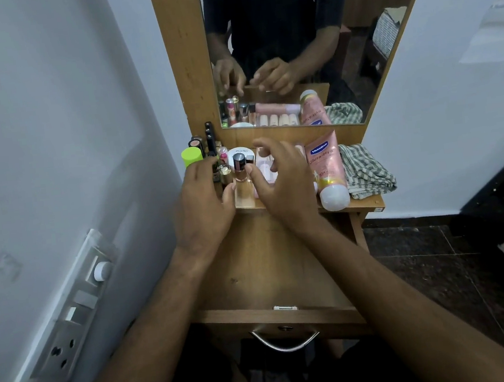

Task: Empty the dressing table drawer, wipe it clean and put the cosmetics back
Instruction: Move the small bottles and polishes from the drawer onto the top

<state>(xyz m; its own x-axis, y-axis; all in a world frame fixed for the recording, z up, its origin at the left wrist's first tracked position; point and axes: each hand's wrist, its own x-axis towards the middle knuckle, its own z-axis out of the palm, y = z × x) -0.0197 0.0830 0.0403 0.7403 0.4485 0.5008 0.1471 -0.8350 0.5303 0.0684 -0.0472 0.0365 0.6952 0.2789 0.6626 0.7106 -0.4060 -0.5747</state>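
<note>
Head view: the wooden drawer stands pulled out and bare, while the cosmetics crowd the dressing table's top below the mirror. The left hand and right hand hover with loosely curled fingers around a clear dark-capped nail polish bottle; whether either grips it, I cannot tell. Best lift the small bottles upright, one at a time. A pink Vaseline tube and striped grey cloth lie at the right edge. White walls surround; a switchboard sits left.

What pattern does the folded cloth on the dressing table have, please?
Grey-and-white checks on the cloth, clearest in the head view.
</note>
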